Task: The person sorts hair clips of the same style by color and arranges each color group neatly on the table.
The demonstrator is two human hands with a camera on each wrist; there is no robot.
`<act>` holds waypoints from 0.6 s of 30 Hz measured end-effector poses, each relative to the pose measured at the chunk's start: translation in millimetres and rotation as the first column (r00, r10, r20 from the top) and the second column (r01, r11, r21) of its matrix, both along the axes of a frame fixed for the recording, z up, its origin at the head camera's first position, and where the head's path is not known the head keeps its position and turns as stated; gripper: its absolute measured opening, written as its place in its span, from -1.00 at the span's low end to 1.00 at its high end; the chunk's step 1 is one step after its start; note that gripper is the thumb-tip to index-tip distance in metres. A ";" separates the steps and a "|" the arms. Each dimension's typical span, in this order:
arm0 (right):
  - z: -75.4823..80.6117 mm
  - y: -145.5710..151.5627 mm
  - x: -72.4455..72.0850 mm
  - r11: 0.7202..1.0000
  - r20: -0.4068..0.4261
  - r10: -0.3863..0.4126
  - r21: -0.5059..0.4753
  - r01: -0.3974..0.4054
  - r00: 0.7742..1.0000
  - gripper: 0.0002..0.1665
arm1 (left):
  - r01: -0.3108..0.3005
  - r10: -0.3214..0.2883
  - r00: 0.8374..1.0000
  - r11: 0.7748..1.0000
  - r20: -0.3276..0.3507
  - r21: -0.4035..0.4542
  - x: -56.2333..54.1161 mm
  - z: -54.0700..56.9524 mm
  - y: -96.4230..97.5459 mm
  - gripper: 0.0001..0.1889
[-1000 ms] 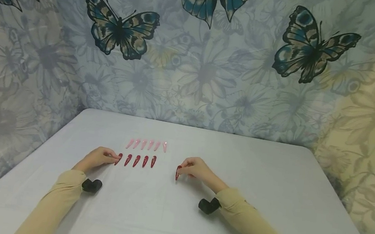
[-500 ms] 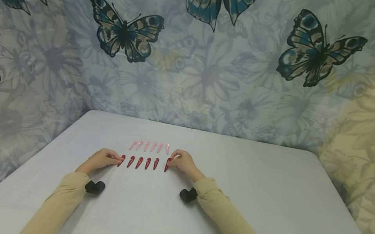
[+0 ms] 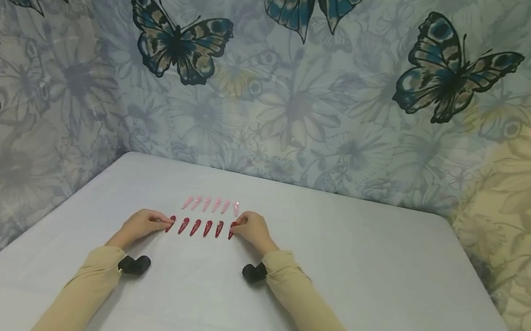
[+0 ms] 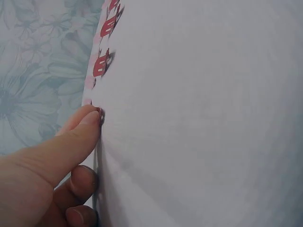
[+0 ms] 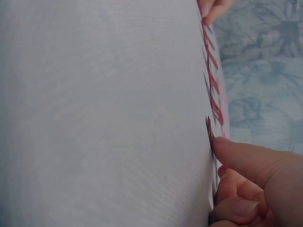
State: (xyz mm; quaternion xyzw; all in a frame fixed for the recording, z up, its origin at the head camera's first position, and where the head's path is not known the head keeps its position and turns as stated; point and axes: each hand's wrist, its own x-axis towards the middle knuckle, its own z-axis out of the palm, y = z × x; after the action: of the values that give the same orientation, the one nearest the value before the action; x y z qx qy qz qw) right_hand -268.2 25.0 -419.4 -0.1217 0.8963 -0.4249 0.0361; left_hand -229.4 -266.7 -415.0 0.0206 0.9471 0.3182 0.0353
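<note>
Dark red snap hair clips point(image 3: 207, 229) lie in a slanted row on the white table, several of them. My left hand point(image 3: 142, 225) pinches the leftmost red hair clip point(image 3: 169, 225) between thumb and index finger; in the left wrist view most of that clip is hidden behind the fingertips. At the row's right end, my right hand point(image 3: 254, 231) pinches another red hair clip point(image 3: 231, 231), which the right wrist view shows with one tip point(image 5: 209, 124) poking out past the thumb. Behind the red row, several pink hair clips point(image 3: 207, 204) form a second row.
The white table point(image 3: 356, 278) runs back to a wall covering point(image 3: 293, 107) printed with butterflies and flowers. Black wrist cameras point(image 3: 135, 265) sit at both cuffs, just above the tabletop.
My right hand has carried its red hair clip leftward from beyond the row to the row's right end. My left hand stays at the leftmost red clip.
</note>
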 end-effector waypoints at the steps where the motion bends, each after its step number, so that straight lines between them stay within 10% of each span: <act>1: -0.5 -0.5 0.0 1.000 -0.009 -0.002 0.002 0.002 1.000 -0.81 | -0.001 0.001 1.000 1.000 -0.007 0.005 -0.5 -0.8 -0.6 -0.75; 18: -1.2 5.4 7.2 0.995 0.043 -0.024 -0.095 0.028 0.999 -0.73 | -0.014 0.014 1.000 0.999 0.001 0.029 0.2 3.3 0.0 -0.72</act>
State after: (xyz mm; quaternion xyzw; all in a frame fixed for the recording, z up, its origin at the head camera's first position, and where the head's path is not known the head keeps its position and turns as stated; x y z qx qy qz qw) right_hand -261.0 30.3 -420.6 -0.1028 0.8755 -0.4702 0.0434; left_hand -229.2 -266.7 -411.7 0.0145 0.9426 0.3320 0.0335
